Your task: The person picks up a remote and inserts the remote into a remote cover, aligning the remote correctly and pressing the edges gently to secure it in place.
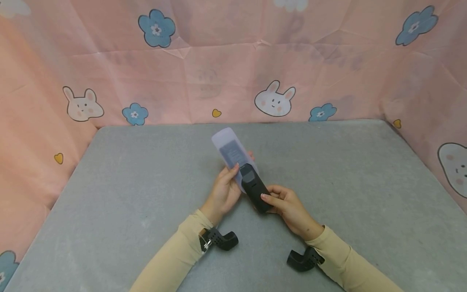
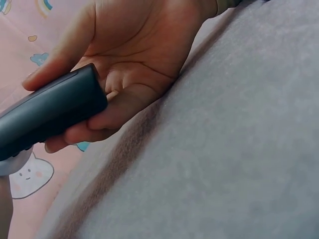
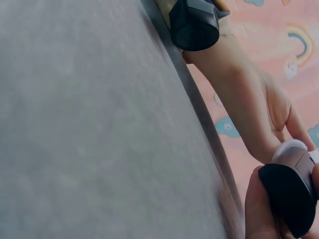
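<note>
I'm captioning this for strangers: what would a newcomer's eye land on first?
Probably the black object near the head view's middle, in the right hand's grip, dark against the grey table. Next, the pale lavender piece partly behind it, in the left hand's grip. Beyond the table, the pink backdrop stands out with rabbit faces and blue flowers.

Creased pink fabric (image 1: 226, 73) walls in the grey tabletop (image 1: 146, 174) from eight o'clock over twelve to three. Blue flowers (image 1: 156, 28) are printed at eleven and two o'clock, a cut-off white face (image 1: 454, 164) at three; an orange glow (image 1: 14, 61) warms ten.
</note>
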Demonstrator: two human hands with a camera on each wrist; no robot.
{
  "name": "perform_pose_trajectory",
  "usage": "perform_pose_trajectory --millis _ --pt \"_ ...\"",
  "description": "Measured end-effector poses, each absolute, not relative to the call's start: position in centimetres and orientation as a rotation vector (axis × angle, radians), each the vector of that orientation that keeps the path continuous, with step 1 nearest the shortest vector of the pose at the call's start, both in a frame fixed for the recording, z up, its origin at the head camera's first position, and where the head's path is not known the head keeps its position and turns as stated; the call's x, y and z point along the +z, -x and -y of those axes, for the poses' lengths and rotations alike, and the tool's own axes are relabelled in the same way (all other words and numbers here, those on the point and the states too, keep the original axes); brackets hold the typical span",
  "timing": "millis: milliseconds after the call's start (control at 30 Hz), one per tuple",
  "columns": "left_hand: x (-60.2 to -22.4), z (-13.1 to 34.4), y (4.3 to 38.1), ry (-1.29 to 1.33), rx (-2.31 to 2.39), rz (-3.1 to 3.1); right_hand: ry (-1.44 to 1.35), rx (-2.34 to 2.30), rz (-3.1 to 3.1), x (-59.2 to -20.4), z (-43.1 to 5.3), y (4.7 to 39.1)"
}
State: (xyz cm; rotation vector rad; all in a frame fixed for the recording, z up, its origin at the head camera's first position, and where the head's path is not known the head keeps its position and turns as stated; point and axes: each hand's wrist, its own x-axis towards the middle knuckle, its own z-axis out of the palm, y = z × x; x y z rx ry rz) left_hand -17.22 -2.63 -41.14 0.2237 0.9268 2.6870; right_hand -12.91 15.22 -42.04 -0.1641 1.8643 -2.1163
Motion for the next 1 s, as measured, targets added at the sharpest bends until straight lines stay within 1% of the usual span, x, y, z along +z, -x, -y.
perform_pose_trajectory --millis 200,467,700,900,1000 --pt "-41.3 2.5 17.2 -0.217 2.685 -0.894 0.165 -2.129 -1.857 -42.0 -15.2 12.8" --pt "-41.8 2.4 17.0 -0.408 2.674 -0.916 0.177 -2.144 -1.857 -41.9 -15.1 12.8" --pt "-41.8 2.0 17.1 -0.317 2.653 -0.954 0.167 -2.158 -1.859 -41.8 -15.1 12.8" --pt "-42.2 2.2 17.1 -0.432 2.665 -0.926 0.164 -2.141 -1.859 -41.7 -15.1 12.8" --pt "-42.2 2.3 17.1 -0.423 2.679 -0.908 0.168 -2.124 -1.847 -41.7 -15.1 12.8"
